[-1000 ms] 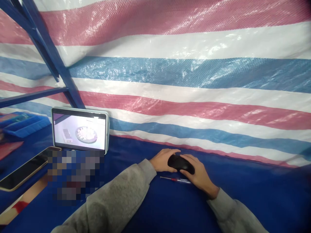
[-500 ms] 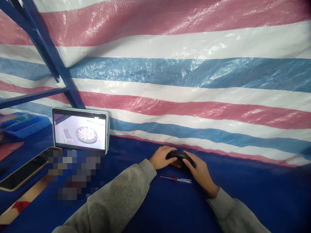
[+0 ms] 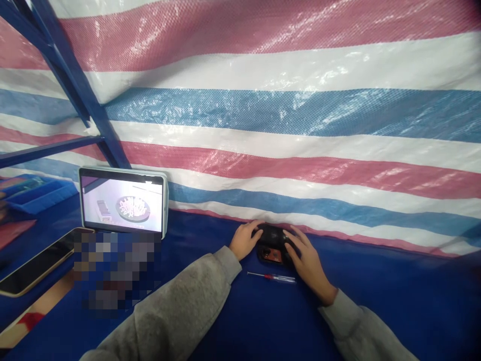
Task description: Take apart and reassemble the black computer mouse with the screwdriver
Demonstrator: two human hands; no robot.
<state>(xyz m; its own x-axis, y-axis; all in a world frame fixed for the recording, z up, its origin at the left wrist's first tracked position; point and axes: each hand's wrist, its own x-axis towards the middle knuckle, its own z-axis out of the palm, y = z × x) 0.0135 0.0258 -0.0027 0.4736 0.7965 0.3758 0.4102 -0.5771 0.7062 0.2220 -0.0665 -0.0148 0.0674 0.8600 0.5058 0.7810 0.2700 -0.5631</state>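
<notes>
A black computer mouse (image 3: 271, 239) is tilted up on the blue table cloth, its open underside with a reddish inner part facing me. My left hand (image 3: 244, 239) grips its left side with curled fingers. My right hand (image 3: 306, 260) grips its right side. Just in front of both hands a small screwdriver (image 3: 272, 277) with a red and clear handle lies flat on the cloth.
A tablet (image 3: 123, 202) with a lit screen stands at the left against the striped tarp wall (image 3: 285, 115). A phone (image 3: 37, 268) lies flat further left. Blue trays (image 3: 35, 193) and blue metal frame bars (image 3: 63, 75) are at the far left.
The mouse, held flat a second ago, has been moved away from me and tipped up so its underside shows. The screwdriver has stayed where it lay.
</notes>
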